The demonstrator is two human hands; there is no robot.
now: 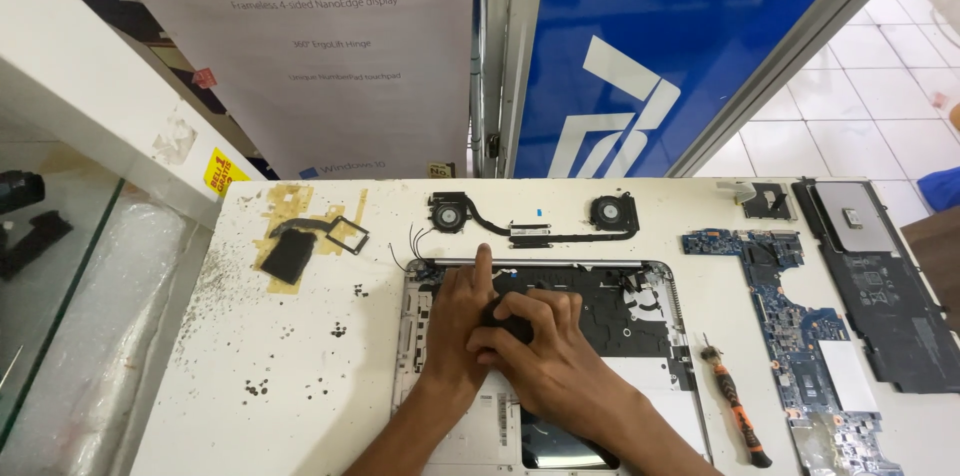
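Note:
An opened silver laptop chassis (660, 281) lies on the white table (300, 376), its inner parts bare. My left hand (455, 321) rests flat inside it, the index finger stretched up to the hinge bar (560, 263). My right hand (545, 351) overlaps it from the right, fingers curled on a small black part (497, 314) in the chassis. What lies under the hands is hidden.
A twin-fan heat pipe assembly (530, 221) lies behind the chassis. To the right are an orange-handled tool (738, 411), a blue motherboard (800, 336) and a black battery pack (880, 281). A black part on yellow tape (295, 251) and several small screws (340, 329) sit at left.

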